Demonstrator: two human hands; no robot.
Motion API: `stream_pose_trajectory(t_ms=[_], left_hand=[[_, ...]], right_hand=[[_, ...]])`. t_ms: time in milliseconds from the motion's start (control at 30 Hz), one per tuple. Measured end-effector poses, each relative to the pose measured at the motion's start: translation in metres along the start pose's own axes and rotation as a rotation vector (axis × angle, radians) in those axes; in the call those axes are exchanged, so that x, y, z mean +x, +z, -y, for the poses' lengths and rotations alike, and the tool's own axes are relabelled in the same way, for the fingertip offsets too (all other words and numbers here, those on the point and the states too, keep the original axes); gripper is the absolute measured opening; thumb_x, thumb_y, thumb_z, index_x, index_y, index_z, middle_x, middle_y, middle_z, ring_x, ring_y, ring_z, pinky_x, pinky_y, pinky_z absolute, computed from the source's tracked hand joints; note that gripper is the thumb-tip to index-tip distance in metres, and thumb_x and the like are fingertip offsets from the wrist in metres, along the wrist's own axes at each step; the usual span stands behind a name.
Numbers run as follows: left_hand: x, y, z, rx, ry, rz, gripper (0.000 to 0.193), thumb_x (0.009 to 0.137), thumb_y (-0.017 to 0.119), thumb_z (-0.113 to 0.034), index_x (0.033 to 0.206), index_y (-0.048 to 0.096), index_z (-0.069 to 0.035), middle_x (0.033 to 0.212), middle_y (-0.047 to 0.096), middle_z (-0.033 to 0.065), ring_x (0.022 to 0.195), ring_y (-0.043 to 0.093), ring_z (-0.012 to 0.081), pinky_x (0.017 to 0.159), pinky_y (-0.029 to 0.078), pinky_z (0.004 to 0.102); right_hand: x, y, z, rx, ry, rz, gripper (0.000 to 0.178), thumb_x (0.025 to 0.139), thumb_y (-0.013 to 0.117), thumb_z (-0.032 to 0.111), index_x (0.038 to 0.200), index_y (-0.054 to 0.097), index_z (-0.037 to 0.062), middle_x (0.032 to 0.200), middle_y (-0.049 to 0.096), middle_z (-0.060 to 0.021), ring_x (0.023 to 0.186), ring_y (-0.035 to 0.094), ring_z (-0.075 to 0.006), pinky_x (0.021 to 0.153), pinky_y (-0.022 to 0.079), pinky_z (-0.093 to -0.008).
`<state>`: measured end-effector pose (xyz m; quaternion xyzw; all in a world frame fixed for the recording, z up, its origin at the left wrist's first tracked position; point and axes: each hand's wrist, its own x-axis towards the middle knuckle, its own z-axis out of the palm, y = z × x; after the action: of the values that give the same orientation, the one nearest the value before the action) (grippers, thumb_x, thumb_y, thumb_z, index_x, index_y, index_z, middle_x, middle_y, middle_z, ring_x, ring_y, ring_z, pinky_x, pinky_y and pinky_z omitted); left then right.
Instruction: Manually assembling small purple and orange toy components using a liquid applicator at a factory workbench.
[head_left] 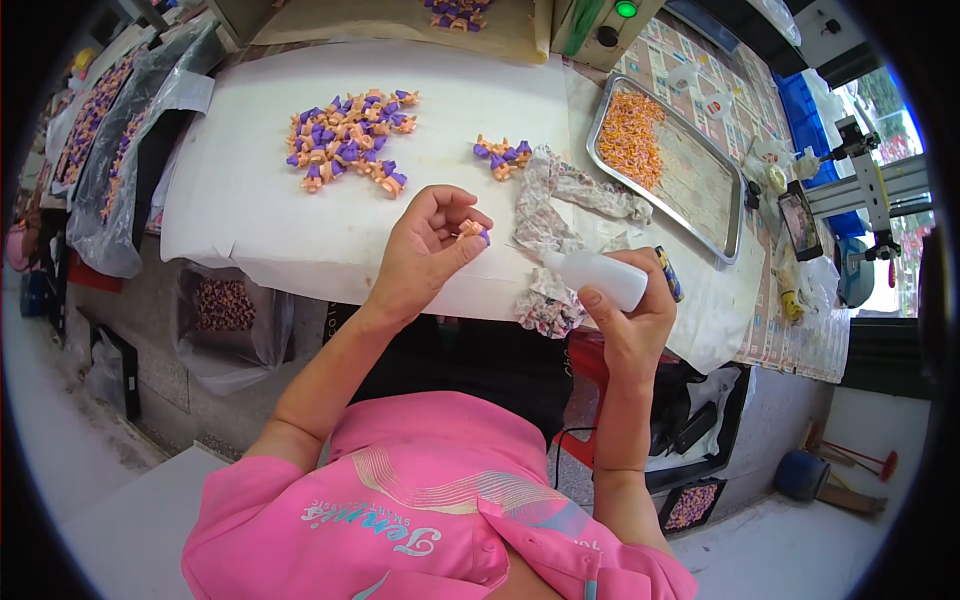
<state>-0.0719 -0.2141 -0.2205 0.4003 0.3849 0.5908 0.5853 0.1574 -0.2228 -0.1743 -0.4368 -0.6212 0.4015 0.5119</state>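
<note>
Between the thumb and fingers of my left hand (430,245) is a small peach-and-purple plastic figure part (473,230). My right hand (640,320) is wrapped round a white squeeze bottle (610,278), tilted with its narrow end toward the left hand. A dark blue and yellow item (669,274) shows at the right fingers; what it is I cannot tell. Beyond the left hand lies a large pile of peach-and-purple parts (350,140), with a smaller cluster (500,157) to its right. A crumpled patterned cloth (545,205) lies between the hands and beyond them.
White paper (240,190) covers the table. At the right stands a metal tray (738,215) with many small orange pieces (630,140). A machine with a green light (626,9) is at the back. Plastic-lined bins (235,310) sit at left, and a phone on a stand (800,222) at far right.
</note>
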Motion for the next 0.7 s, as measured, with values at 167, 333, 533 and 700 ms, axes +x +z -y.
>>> stream_pose_trajectory(t_ms=[167,333,533,700], left_hand=[[-0.01,-0.006,0.008,-0.014,-0.083,0.047,0.026,0.084,0.067,0.001,0.108,0.059,-0.001,0.107,0.062,0.0071,0.092,0.059,0.0105,0.087,0.047,0.0238],[-0.013,-0.003,0.013,-0.039,-0.129,0.026,0.025,0.083,0.068,0.002,0.106,0.059,0.0,0.099,0.063,0.0045,0.089,0.059,0.0087,0.082,0.049,0.022],[-0.013,-0.004,0.018,-0.041,-0.164,0.015,0.021,0.082,0.07,0.002,0.1,0.06,-0.003,0.097,0.062,0.0033,0.089,0.059,0.0081,0.081,0.049,0.0221],[-0.011,-0.004,0.02,-0.033,-0.149,0.008,0.021,0.082,0.07,0.002,0.099,0.06,-0.003,0.096,0.062,0.0022,0.088,0.058,0.0076,0.081,0.049,0.0218]], right_hand=[[-0.008,0.012,0.003,-0.084,-0.128,-0.031,0.036,0.075,0.082,0.014,0.102,0.064,0.0006,0.094,0.055,-0.0053,0.082,0.054,-0.0131,0.071,0.045,-0.0243],[-0.011,0.019,-0.003,-0.197,-0.241,-0.074,0.036,0.074,0.082,0.02,0.1,0.066,0.0009,0.088,0.056,-0.0061,0.076,0.053,-0.0146,0.065,0.043,-0.0243],[-0.016,0.021,-0.005,-0.273,-0.193,-0.028,0.036,0.079,0.079,0.022,0.102,0.064,-0.0011,0.093,0.057,-0.0067,0.082,0.054,-0.0149,0.074,0.044,-0.0257],[-0.014,0.022,-0.005,-0.301,-0.215,-0.025,0.036,0.078,0.08,0.021,0.101,0.064,-0.0007,0.091,0.057,-0.0069,0.081,0.054,-0.0149,0.072,0.043,-0.0252]])
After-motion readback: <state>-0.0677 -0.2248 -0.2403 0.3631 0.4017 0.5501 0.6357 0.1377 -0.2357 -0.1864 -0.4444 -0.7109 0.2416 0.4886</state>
